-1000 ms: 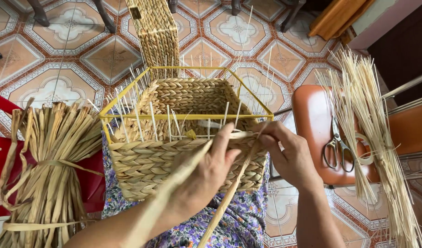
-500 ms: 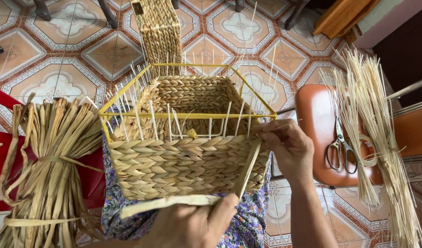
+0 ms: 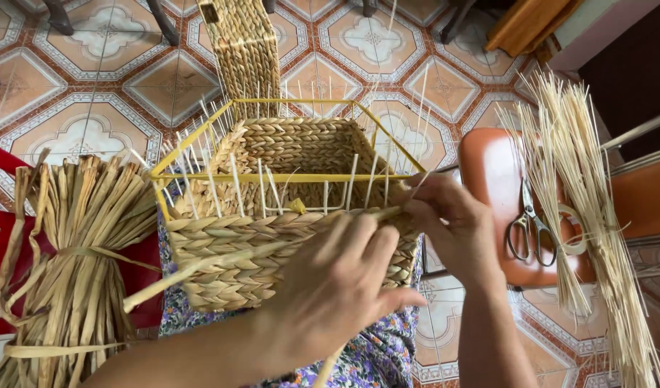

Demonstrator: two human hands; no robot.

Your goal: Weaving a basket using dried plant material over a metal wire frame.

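Observation:
A half-woven straw basket (image 3: 222, 248) on a yellow wire frame (image 3: 200, 176) rests on my lap, with thin white spokes standing up from its rim. My left hand (image 3: 341, 287) lies over the basket's near wall and grips a long flat straw strand (image 3: 193, 267) that runs left along the weave. At the basket's near right corner, my right hand (image 3: 445, 219) pinches the same strand's other end against the rim.
A tied bundle of flat straw (image 3: 78, 244) lies on a red stool at left. Scissors (image 3: 528, 226) and a sheaf of thin pale reeds (image 3: 589, 201) rest on an orange stool (image 3: 488, 165) at right. Another woven piece (image 3: 244, 50) stands behind the basket on the tiled floor.
My left hand dropped low in front of the basket with the strand, then came back up onto the near wall, laying the strand across the weave. My right hand stayed at the corner.

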